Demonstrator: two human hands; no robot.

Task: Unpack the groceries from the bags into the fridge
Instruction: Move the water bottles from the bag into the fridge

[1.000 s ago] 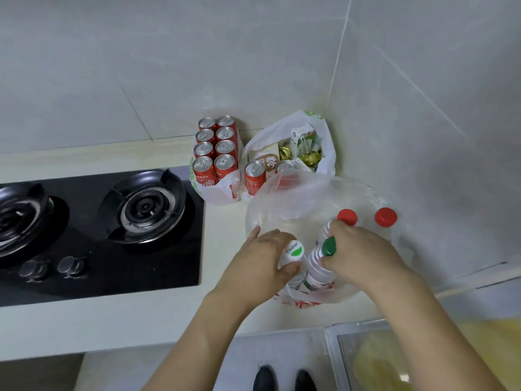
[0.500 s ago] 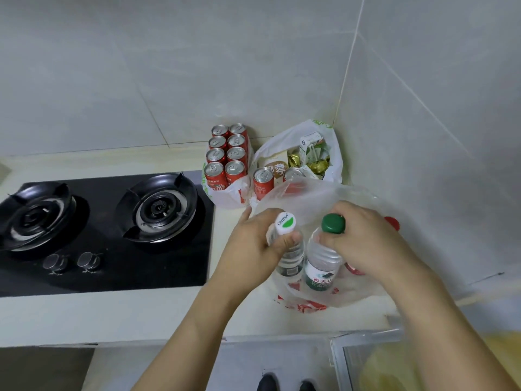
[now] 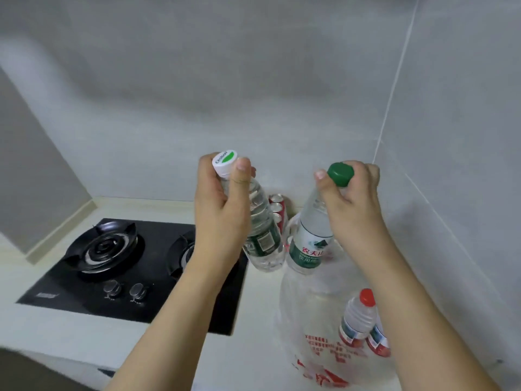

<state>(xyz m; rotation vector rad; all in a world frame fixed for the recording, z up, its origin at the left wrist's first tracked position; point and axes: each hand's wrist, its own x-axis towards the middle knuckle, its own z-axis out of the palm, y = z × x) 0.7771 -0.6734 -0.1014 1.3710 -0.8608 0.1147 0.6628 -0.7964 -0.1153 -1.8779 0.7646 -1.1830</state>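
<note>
My left hand (image 3: 222,210) grips the neck of a clear water bottle with a white and green cap (image 3: 260,232), lifted above the counter. My right hand (image 3: 349,198) grips the neck of a taller water bottle with a green cap (image 3: 310,241), also raised clear of the bag. Below them the clear plastic bag with red print (image 3: 313,320) stands on the counter, and a small red-capped bottle (image 3: 359,317) shows inside it beside another partly hidden one. Red soda cans (image 3: 277,207) peek out between the two bottles near the back wall.
A black gas hob (image 3: 118,266) with two burners and two knobs fills the counter's left half. The pale counter (image 3: 70,342) runs to grey tiled walls behind and on the right, meeting in a corner (image 3: 394,88).
Both hands have lifted their bottles up out of the clear bag, from counter level to well above it. The view has tilted up, hiding the white snack bag.
</note>
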